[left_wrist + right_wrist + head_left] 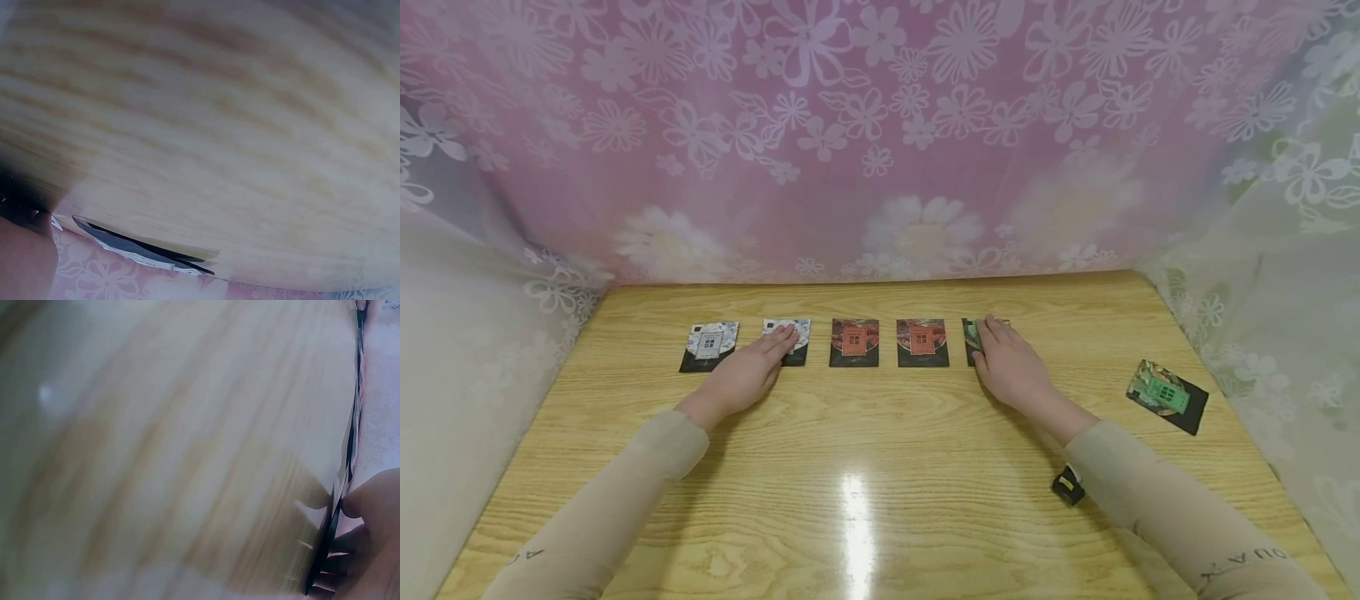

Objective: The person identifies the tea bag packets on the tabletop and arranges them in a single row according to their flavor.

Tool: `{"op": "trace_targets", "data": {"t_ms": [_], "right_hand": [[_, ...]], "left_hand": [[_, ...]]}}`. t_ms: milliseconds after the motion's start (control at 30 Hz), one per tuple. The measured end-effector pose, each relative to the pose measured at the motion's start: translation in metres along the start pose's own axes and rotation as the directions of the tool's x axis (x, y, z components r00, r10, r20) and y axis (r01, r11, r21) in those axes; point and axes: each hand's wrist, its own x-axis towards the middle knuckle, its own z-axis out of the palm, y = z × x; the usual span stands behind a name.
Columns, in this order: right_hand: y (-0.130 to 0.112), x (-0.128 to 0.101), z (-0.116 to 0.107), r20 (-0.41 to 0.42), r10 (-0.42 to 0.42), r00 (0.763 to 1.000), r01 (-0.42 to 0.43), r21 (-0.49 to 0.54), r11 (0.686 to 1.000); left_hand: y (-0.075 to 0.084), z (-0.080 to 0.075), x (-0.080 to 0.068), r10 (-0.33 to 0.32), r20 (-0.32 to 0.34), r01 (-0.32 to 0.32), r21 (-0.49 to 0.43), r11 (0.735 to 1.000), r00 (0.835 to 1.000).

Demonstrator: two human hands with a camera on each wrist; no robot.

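You are working on a wooden table (865, 467) that fills the lower half of the head view, with a pink flowered curtain (880, 125) hanging across the upper half.

Your left hand (747, 373) is lying left of centre with straight fingers, the fingertips pressing flat on the second white packet (797, 340). Your right hand (1011, 367) is lying right of centre, fingers straight and close together, covering most of the green packet (972, 333) at the right end of the row; only its left edge is showing.

Five packets are sitting in a row across the middle of the frame, near the far edge of the table: the first white packet (709, 345) at the left, the one under your left fingers, two red packets (853, 342) (922, 342), then the one under your right hand. A sixth, the loose green packet (1167, 395), is lying tilted at the right edge, well apart from the row.

These packets are looking thin, flat and light, probably glossy foil, so they are likely sliding easily on the smooth wood and bending if squeezed. Pressing down and dragging should be moving them; for lifting, you would be pinching a free edge or corner, which the left wrist view shows lying almost flush with the table.

A small black thing (1067, 484) is resting beside your right sleeve.
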Motion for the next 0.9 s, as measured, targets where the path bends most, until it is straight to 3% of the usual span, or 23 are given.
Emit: {"op": "trace_targets", "data": {"t_ms": [500, 900], "right_hand": [[0.003, -0.002, -0.015, -0.021, -0.005, 1.0, 0.006, 0.039, 0.999], [0.047, -0.023, -0.044, -0.059, -0.048, 0.997, 0.053, 0.088, 0.995]], "left_hand": [[0.001, 0.001, 0.0, 0.006, -0.007, -0.006, -0.006, 1.0, 1.0], [0.001, -0.001, -0.001, 0.006, -0.01, -0.006, 0.0, 1.0, 1.0]]}}
